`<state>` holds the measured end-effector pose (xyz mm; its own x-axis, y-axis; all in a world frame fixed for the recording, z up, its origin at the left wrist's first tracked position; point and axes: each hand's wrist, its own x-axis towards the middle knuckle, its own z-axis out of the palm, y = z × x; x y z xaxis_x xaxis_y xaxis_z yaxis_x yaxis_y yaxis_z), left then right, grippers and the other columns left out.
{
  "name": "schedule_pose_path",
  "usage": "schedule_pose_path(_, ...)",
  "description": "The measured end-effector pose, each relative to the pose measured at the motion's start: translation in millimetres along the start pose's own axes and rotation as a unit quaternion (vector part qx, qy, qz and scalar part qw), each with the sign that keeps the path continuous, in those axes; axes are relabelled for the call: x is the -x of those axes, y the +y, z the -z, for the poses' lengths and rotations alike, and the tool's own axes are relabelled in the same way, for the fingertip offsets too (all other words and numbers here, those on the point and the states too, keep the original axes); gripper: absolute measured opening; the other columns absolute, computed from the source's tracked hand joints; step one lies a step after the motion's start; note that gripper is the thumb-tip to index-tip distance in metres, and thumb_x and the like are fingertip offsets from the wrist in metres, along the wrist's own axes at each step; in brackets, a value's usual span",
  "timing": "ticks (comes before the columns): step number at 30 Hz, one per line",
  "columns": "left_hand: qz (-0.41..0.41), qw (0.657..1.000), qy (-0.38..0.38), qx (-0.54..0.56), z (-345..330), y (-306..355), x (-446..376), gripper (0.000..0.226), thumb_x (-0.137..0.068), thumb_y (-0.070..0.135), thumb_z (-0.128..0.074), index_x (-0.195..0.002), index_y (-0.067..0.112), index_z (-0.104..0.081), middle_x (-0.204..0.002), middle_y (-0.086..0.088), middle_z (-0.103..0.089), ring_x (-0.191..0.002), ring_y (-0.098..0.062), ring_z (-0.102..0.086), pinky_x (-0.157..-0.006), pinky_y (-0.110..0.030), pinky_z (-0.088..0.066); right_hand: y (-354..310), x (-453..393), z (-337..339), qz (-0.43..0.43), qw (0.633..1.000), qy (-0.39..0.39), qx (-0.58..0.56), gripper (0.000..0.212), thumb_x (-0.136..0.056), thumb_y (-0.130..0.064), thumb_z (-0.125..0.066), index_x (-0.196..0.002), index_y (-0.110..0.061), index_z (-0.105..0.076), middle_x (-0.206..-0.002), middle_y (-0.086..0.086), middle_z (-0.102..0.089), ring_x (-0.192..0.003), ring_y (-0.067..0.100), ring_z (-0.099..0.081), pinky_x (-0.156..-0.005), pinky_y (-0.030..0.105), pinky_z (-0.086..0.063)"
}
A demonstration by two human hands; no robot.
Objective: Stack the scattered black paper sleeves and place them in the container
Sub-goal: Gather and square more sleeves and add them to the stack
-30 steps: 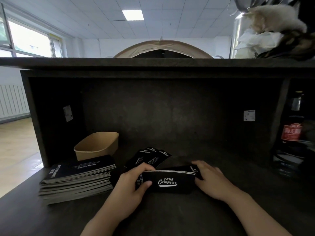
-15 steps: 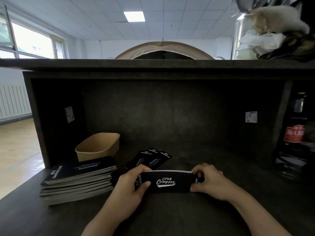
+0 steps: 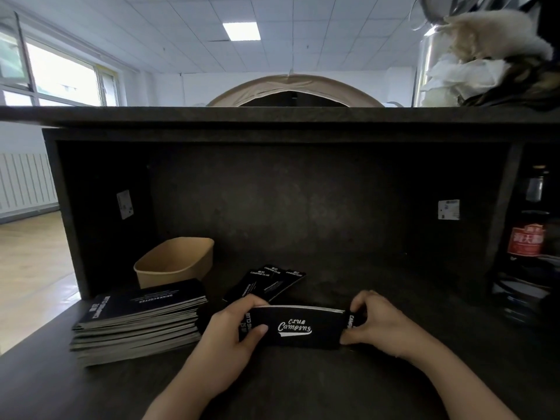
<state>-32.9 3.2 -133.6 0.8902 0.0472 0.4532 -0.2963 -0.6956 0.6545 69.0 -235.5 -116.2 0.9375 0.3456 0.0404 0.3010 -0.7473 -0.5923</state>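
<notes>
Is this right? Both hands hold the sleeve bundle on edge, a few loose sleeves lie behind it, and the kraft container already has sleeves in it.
Not quite. In the head view the kraft container shows no sleeves inside. The rest holds: left hand and right hand hold the sleeve bundle on edge, loose sleeves behind it.
</notes>
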Motion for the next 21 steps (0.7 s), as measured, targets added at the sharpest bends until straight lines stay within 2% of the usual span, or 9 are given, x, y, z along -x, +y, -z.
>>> schedule_pose_path(2, -0.001, 1.000, 0.002, 0.001, -0.4, -1.0, -0.1, 0.029, -0.087, 0.013, -0.065, -0.102, 0.038, -0.060, -0.102, 0.029, -0.064, -0.099, 0.011, -0.059, -0.089, -0.018, -0.049, 0.8, 0.6, 0.1, 0.008, 0.989, 0.008, -0.145, 0.033, -0.075, -0.012, -0.076, -0.092, -0.021, -0.049, -0.100, 0.005, -0.062, -0.091, 0.018, -0.064, -0.082, 0.039, -0.053)
schedule_pose_path(4, 0.000, 1.000, 0.006, 0.000, -0.9, -2.7, -0.2, 0.039, -0.087, 0.014, -0.066, -0.112, 0.043, -0.058, -0.108, 0.031, -0.063, -0.106, 0.012, -0.056, -0.096, -0.021, -0.048, 2.4, 0.0, 1.1, 0.031, 0.973, 0.027, -0.228, 0.027, -0.083, 0.000, -0.065, -0.093, -0.021, -0.050, -0.095, 0.008, -0.070, -0.091, 0.022, -0.068, -0.086, 0.047, -0.055)
schedule_pose_path(7, 0.012, 1.000, 0.005, -0.006, -1.3, -1.9, -0.2, 0.063, -0.087, 0.017, -0.066, -0.132, 0.052, -0.039, -0.130, 0.033, -0.047, -0.122, 0.013, -0.044, -0.106, -0.024, -0.042, -0.6, 1.4, 2.7, 0.077, 0.966, 0.038, -0.244, 0.027, -0.093, -0.001, -0.049, -0.092, -0.026, -0.059, -0.093, -0.001, -0.073, -0.090, 0.017, -0.068, -0.086, 0.044, -0.055)
schedule_pose_path(9, 0.006, 1.000, 0.008, -0.007, -1.5, -0.8, -0.8, 0.072, -0.086, 0.016, -0.066, -0.137, 0.053, -0.030, -0.136, 0.032, -0.041, -0.128, 0.013, -0.036, -0.110, -0.022, -0.037, -6.6, 6.2, 2.5, 0.122, 0.961, 0.028, -0.246, 0.031, -0.099, -0.013, -0.042, -0.087, -0.029, -0.066, -0.091, -0.005, -0.071, -0.088, 0.011, -0.066, -0.086, 0.038, -0.052)
schedule_pose_path(11, -0.012, 1.000, -0.002, -0.024, -1.8, 0.9, -0.4, 0.066, -0.086, 0.016, -0.066, -0.133, 0.052, -0.036, -0.132, 0.035, -0.043, -0.124, 0.018, -0.036, -0.107, -0.017, -0.037, -15.0, 14.7, -2.2, 0.181, 0.956, -0.016, -0.231, 0.032, -0.099, -0.034, -0.039, -0.086, -0.029, -0.068, -0.089, -0.006, -0.069, -0.084, 0.004, -0.063, -0.083, 0.028, -0.048)
schedule_pose_path(13, -0.033, 0.998, -0.010, -0.057, -1.5, 2.0, -0.3, 0.048, -0.087, 0.018, -0.065, -0.120, 0.049, -0.049, -0.118, 0.033, -0.051, -0.115, 0.019, -0.043, -0.100, -0.011, -0.040, -19.9, 20.1, -11.6, 0.211, 0.960, -0.064, -0.175, 0.027, -0.096, -0.044, -0.043, -0.086, -0.032, -0.064, -0.088, -0.012, -0.067, -0.084, -0.002, -0.060, -0.079, 0.021, -0.046)
schedule_pose_path(17, -0.032, 0.998, 0.000, -0.056, 0.4, 2.1, -0.9, 0.033, -0.086, 0.017, -0.066, -0.104, 0.043, -0.056, -0.105, 0.027, -0.056, -0.105, 0.013, -0.050, -0.090, -0.010, -0.043, -16.5, 15.3, -18.1, 0.233, 0.967, -0.052, -0.085, 0.007, -0.095, -0.039, -0.051, -0.095, -0.038, -0.058, -0.098, -0.014, -0.065, -0.096, -0.001, -0.061, -0.081, 0.021, -0.048)
schedule_pose_path(21, -0.050, 0.997, 0.013, -0.058, -0.9, 6.3, 1.4, 0.026, -0.086, 0.016, -0.065, -0.098, 0.038, -0.057, -0.099, 0.023, -0.058, -0.100, 0.006, -0.055, -0.084, -0.011, -0.042, -18.3, 18.5, -13.1, 0.262, 0.962, 0.001, -0.072, 0.013, -0.093, -0.029, -0.058, -0.086, -0.038, -0.064, -0.089, -0.018, -0.067, -0.090, -0.001, -0.063, -0.075, 0.018, -0.043)
